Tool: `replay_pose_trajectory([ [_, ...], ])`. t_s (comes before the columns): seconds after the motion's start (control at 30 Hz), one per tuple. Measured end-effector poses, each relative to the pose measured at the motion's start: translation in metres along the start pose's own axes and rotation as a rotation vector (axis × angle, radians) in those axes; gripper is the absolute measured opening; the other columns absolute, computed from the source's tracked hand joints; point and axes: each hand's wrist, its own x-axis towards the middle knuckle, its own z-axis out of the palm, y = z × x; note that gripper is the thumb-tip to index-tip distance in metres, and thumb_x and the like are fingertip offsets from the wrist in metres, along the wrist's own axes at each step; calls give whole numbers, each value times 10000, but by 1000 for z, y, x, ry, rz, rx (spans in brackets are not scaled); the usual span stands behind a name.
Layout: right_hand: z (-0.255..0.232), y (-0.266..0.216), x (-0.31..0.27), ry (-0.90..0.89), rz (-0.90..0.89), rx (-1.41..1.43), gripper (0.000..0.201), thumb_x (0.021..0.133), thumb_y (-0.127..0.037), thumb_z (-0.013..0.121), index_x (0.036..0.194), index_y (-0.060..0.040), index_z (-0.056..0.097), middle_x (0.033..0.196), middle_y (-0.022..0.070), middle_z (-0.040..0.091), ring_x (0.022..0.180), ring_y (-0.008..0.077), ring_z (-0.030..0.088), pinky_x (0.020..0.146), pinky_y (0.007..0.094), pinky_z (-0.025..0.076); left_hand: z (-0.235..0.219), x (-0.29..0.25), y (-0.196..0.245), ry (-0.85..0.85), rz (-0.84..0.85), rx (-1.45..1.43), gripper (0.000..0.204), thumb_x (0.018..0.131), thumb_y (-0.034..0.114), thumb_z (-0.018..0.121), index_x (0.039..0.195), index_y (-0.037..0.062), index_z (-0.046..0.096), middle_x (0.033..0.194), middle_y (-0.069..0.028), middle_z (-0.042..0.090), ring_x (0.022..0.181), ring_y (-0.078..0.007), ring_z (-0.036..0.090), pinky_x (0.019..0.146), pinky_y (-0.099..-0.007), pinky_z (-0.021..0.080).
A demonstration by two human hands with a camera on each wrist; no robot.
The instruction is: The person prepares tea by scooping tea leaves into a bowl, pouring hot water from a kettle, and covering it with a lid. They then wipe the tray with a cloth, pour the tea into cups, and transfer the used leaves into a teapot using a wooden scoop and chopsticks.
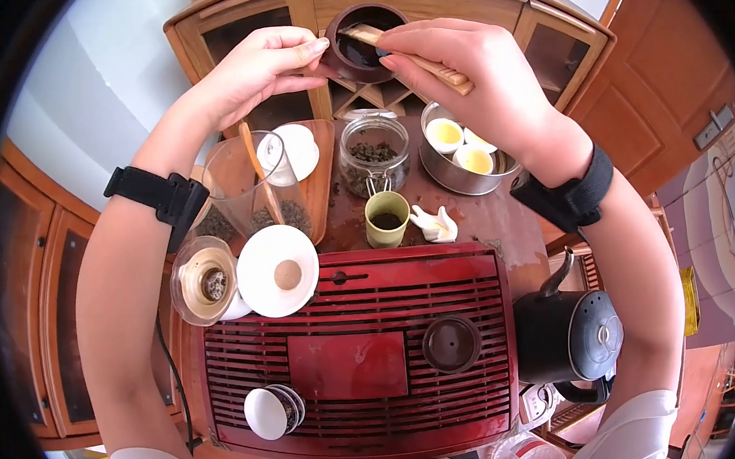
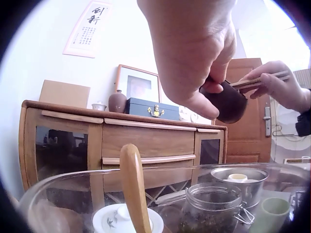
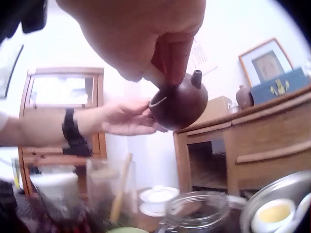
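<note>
A dark brown clay teapot (image 1: 341, 64) is held up above the far side of the table, its round opening facing the head camera. My left hand (image 1: 271, 63) grips it at its left side with thumb and fingers. My right hand (image 1: 479, 64) holds pale wooden tongs (image 1: 440, 73), whose far end reaches into the opening. In the right wrist view the teapot (image 3: 187, 107) is tilted, its short spout (image 3: 196, 77) pointing up. The teapot's inside looks dark. Its brown round lid (image 1: 452, 344) lies on the red slatted tea tray (image 1: 346, 365).
Below the hands stand an open glass jar (image 1: 375, 174) of tea leaves, a green cup (image 1: 386, 207) and a metal bowl (image 1: 466, 183) with tea cups. A tall glass container (image 1: 244, 203) holds a wooden-handled tool. A black kettle (image 1: 550, 328) stands right of the tray.
</note>
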Motion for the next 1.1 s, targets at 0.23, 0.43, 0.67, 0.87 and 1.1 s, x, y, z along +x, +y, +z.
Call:
replay_pose_trajectory([
  [0.23, -18, -5, 8, -92, -17, -2, 135, 863, -164, 680, 911, -40, 704, 781, 136, 665, 761, 332, 652, 684, 415, 530, -1, -1, -1, 29, 23, 182, 245, 1020, 299, 557, 980, 65, 614, 962, 27, 588, 1012, -65, 600, 1019, -311, 517],
  [0.43, -9, -4, -6, -300, 52, -251, 116, 851, -135, 636, 816, -26, 655, 733, 150, 633, 732, 354, 634, 673, 431, 530, 17, 4, 10, 149, -25, 460, 210, 1000, 253, 595, 962, 50, 634, 953, 24, 571, 950, -65, 592, 897, -266, 562],
  [0.67, -8, -3, -7, -203, 299, 91, 166, 802, -134, 676, 904, -9, 714, 838, 181, 698, 800, 352, 681, 766, 386, 552, 18, 7, -14, 279, 337, 764, 179, 943, 142, 649, 918, -29, 600, 952, -47, 529, 858, -118, 578, 764, -274, 525],
  [0.87, -13, -3, -9, -199, 310, 75, 195, 790, -107, 690, 954, -8, 720, 854, 179, 706, 818, 347, 689, 773, 375, 551, 24, 6, -12, 298, 503, 858, 165, 914, 116, 663, 906, -33, 593, 960, -89, 541, 830, -185, 576, 739, -307, 475],
  [1.1, -14, 2, -12, -238, 346, 227, 168, 803, -110, 689, 940, -22, 733, 861, 160, 719, 814, 299, 706, 764, 359, 550, 32, 4, -9, 302, 510, 957, 148, 905, 113, 660, 934, -24, 614, 1018, -118, 566, 875, -279, 600, 778, -360, 492],
])
